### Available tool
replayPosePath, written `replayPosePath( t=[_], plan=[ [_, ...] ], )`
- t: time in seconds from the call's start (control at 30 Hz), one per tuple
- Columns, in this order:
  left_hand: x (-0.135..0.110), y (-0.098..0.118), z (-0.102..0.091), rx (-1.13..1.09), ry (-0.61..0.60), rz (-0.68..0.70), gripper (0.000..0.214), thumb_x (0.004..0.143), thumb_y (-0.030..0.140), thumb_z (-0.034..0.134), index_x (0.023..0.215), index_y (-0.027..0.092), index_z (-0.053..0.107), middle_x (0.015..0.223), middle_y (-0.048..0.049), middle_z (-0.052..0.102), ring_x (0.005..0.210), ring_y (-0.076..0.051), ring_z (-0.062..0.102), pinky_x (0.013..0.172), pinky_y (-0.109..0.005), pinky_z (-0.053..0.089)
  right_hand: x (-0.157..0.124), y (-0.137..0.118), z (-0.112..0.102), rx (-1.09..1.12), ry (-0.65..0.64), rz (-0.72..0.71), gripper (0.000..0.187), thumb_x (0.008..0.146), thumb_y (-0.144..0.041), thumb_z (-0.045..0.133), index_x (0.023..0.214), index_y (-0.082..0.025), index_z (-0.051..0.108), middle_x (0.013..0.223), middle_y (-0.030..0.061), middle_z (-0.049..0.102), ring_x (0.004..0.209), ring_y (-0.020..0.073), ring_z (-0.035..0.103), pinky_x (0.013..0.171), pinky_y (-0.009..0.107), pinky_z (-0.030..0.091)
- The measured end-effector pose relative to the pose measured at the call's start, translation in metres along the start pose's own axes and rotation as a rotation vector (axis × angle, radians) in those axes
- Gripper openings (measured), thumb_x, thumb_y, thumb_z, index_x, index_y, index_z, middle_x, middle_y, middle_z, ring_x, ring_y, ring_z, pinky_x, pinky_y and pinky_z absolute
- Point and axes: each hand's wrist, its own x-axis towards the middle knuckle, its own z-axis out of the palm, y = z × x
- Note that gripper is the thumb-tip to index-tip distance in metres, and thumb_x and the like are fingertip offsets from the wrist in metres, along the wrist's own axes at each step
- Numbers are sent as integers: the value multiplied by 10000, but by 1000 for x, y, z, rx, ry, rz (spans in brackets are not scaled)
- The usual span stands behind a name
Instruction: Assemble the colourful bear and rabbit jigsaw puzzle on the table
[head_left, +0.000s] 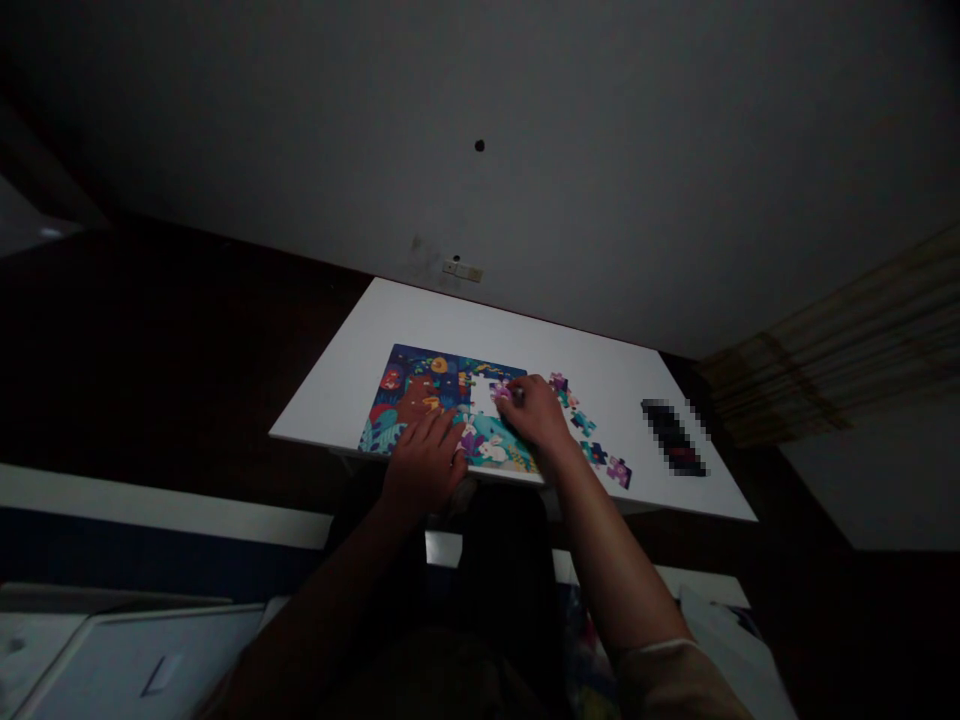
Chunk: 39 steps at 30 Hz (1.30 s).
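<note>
A colourful jigsaw puzzle (415,391) with animals lies on a white table, and a white gap shows in its right half. My left hand (426,460) rests flat on the puzzle's near edge, fingers stretched out, a ring on one of them. Over the right half, my right hand (536,410) pinches a purple puzzle piece (501,391) at the right side of the gap. Its fingers partly cover the piece, so whether it touches the pieces around it I cannot tell. Several loose puzzle pieces (583,424) lie right of my right hand.
The white table (330,385) stands near a grey wall with a socket (463,270). A dark, pixelated object (673,438) lies at the table's right end. A striped curtain (780,370) hangs at the right. My legs are under the table's near edge.
</note>
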Motion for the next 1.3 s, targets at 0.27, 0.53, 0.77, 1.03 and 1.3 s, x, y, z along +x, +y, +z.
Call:
replayPosePath(
  t=[0.27, 0.53, 0.77, 1.03, 1.3],
  plan=[
    [0, 0, 2, -5, -1, 6, 480, 1152, 299, 630, 1582, 245, 835, 1756, -160, 757, 1644, -419, 707, 1311, -628, 619, -3, -7, 5, -55, -4, 41, 282, 1084, -412, 774, 1269, -237, 895, 1280, 213, 828, 1234, 422, 760, 1152, 556, 589],
    [-1, 0, 1, 10, 3, 1, 479, 1145, 305, 655, 1584, 265, 843, 1757, -146, 758, 1639, -419, 716, 1318, -629, 620, -1, -7, 3, -70, -38, 42, 333, 1102, -419, 759, 1316, -225, 925, 1302, 229, 837, 1237, 434, 769, 1162, 568, 591],
    [1, 1, 1, -12, 5, -7, 471, 1136, 299, 657, 1567, 279, 844, 1755, -137, 762, 1642, -416, 715, 1321, -630, 621, 2, -3, 11, -69, 20, 0, 300, 1098, -410, 776, 1286, -259, 953, 1191, 202, 856, 1176, 419, 778, 1105, 552, 616],
    [1, 2, -2, 5, 10, -8, 468, 1138, 300, 651, 1563, 271, 845, 1750, -143, 766, 1631, -417, 720, 1315, -612, 619, 1, -6, 8, -81, -41, -11, 380, 1147, -432, 724, 1368, -225, 954, 1295, 233, 854, 1246, 440, 794, 1196, 599, 608],
    [0, -1, 4, 14, 34, 1, 449, 1144, 290, 651, 1551, 235, 833, 1733, -161, 776, 1616, -409, 723, 1297, -616, 619, -16, 48, -39, -59, 56, 168, 470, 1138, -286, 626, 1527, -236, 885, 1550, 217, 832, 1484, 435, 732, 1276, 554, 569]
  ],
)
